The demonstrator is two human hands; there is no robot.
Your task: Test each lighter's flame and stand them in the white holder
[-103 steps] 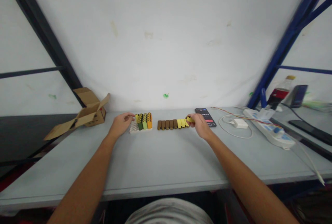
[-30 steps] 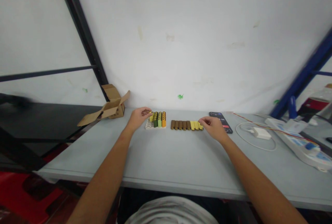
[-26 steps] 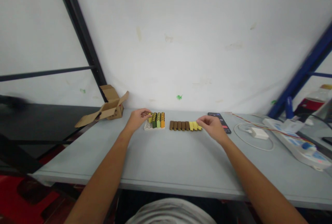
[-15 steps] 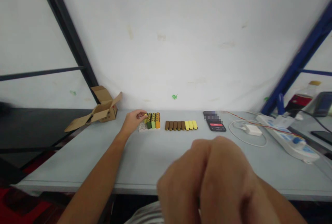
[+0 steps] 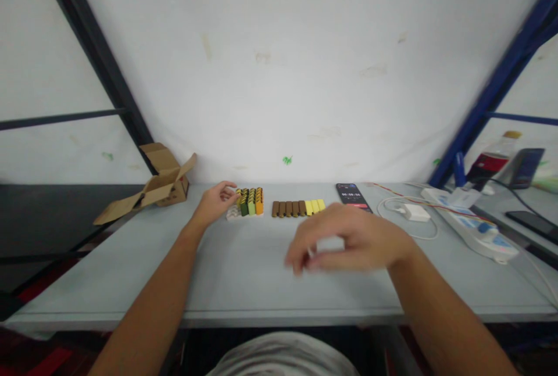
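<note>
My left hand [image 5: 217, 201] rests at the left side of a white tray [image 5: 246, 217] with round hollows, its fingers curled against the tray's left part. Whether a piece is between those fingertips is hidden. Standing in the tray are rows of small black-topped blocks: yellow, dark green [image 5: 244, 207], light green [image 5: 251, 207] and orange [image 5: 260, 206]. Over the table, to the right, hangs my right hand [image 5: 349, 239], blurred, with fingers bent, a gap between thumb and fingers, and nothing visible in it. Beyond it lies a row of brown blocks [image 5: 288, 208] and yellow blocks [image 5: 314, 207].
An opened cardboard box [image 5: 172, 188] sits at the back left. Toward the right are a phone [image 5: 347, 193] showing a timer, a white charger [image 5: 415, 212] with its cable, and a power strip [image 5: 468, 231]. A bottle of dark drink [image 5: 490, 161] stands at the far right.
My right hand has dropped away from close to the camera and reached forward over the table, its fingers loosening from a fist. My left hand stays at the tray. The view has shifted slightly.
</note>
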